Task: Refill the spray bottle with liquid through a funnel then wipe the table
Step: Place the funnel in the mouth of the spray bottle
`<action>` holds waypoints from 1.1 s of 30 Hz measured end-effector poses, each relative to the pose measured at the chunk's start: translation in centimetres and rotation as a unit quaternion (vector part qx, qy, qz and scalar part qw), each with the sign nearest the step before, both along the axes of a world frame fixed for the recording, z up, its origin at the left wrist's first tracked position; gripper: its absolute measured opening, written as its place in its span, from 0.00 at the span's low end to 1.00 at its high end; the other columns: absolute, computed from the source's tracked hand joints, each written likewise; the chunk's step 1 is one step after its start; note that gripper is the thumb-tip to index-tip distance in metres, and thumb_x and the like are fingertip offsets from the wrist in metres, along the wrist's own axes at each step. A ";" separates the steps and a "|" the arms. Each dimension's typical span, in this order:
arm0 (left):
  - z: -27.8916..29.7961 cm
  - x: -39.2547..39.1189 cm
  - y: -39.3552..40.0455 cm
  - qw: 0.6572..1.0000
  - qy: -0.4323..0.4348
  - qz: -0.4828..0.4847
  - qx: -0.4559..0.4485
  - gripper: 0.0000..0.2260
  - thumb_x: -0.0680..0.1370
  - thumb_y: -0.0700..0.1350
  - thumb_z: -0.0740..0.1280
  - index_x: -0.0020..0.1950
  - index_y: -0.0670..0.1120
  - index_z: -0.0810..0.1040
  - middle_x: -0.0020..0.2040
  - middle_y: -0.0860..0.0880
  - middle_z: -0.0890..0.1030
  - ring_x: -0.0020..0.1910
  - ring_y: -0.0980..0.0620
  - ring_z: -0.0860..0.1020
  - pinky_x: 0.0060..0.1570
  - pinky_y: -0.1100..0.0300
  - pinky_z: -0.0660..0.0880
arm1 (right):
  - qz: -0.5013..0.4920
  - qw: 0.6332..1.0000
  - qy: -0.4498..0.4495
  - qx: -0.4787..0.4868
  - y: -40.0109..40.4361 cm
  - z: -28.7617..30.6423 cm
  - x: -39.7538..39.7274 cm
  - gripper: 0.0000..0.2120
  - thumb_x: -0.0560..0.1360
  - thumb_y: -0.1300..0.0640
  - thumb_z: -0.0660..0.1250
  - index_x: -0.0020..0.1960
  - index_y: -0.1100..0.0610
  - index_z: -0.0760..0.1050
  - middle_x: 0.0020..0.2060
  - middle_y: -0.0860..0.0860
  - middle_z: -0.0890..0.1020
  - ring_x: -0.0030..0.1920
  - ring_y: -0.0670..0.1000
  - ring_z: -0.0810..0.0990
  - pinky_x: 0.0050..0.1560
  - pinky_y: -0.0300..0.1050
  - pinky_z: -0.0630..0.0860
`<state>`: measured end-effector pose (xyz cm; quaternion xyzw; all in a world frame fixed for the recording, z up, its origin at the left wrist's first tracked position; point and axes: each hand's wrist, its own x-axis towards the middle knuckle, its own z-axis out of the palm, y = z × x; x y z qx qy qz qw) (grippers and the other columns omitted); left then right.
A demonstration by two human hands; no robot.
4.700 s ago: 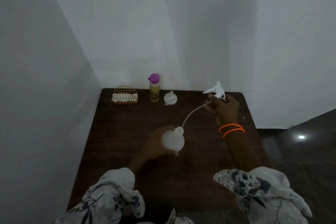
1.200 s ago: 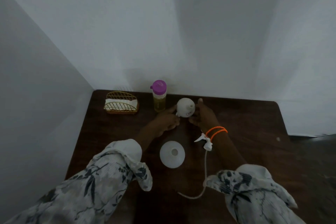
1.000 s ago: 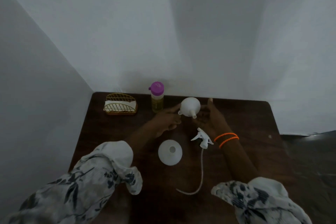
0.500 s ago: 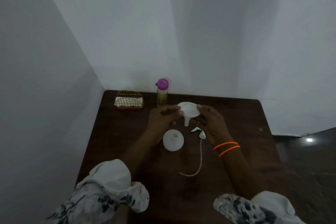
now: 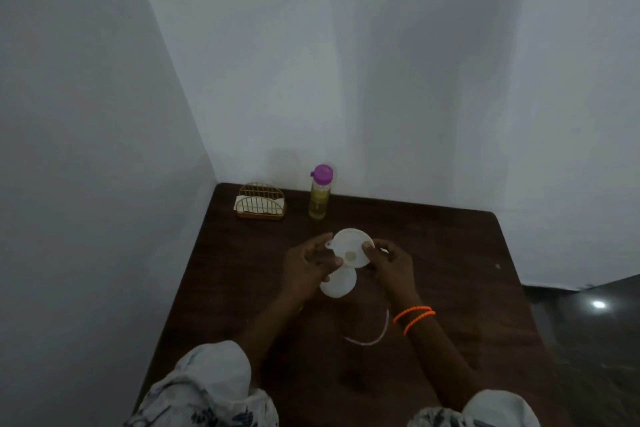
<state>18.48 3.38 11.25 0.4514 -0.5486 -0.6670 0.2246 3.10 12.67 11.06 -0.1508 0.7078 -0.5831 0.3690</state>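
A white funnel stands mouth up over the round white spray bottle, which sits on the dark wooden table. My left hand pinches the funnel's left rim near its small tab. My right hand pinches the right rim with the thumb on top. The bottle's neck is hidden under the funnel. The spray head's dip tube curves on the table near my right wrist; the spray head itself is hidden. A clear bottle of yellow liquid with a purple cap stands at the back.
A gold wire holder with white napkins sits at the table's back left corner. White walls close off the left and the back. The table's right edge drops to a dark floor.
Both hands have lowered the funnel from above the table onto the spray bottle, spout down. The spray head is now hidden behind my right hand.
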 end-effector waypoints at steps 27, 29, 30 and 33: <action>-4.3 3.2 -2.7 0.985 0.037 -0.054 0.161 0.29 0.72 0.30 0.74 0.67 0.54 0.78 0.64 0.53 0.82 0.63 0.52 0.80 0.59 0.47 0.81 | 0.018 0.996 0.030 0.082 -1.3 -3.1 -2.8 0.15 0.78 0.47 0.69 0.48 0.60 0.83 0.42 0.54 0.86 0.44 0.52 0.85 0.38 0.41 0.79; -4.6 3.3 -4.1 0.987 0.017 -0.046 0.155 0.26 0.74 0.28 0.70 0.64 0.55 0.80 0.64 0.53 0.81 0.64 0.52 0.79 0.57 0.50 0.81 | 0.025 0.995 0.039 0.091 -2.3 -3.5 -3.8 0.15 0.78 0.47 0.69 0.48 0.60 0.83 0.41 0.55 0.86 0.44 0.52 0.86 0.41 0.44 0.81; -4.8 3.1 -4.9 0.989 0.003 -0.031 0.147 0.24 0.76 0.29 0.69 0.63 0.55 0.80 0.64 0.52 0.81 0.63 0.53 0.80 0.56 0.52 0.81 | 0.032 0.994 0.047 0.093 -2.8 -3.8 -4.3 0.15 0.77 0.47 0.70 0.47 0.59 0.83 0.40 0.55 0.86 0.44 0.53 0.86 0.43 0.47 0.83; -5.1 1.5 -7.8 0.991 -0.042 0.028 0.125 0.17 0.79 0.35 0.69 0.60 0.56 0.80 0.62 0.51 0.82 0.60 0.54 0.80 0.52 0.57 0.80 | 0.053 0.991 0.072 0.100 -5.1 -4.8 -5.7 0.12 0.76 0.49 0.72 0.46 0.59 0.83 0.38 0.57 0.86 0.41 0.57 0.86 0.41 0.51 0.83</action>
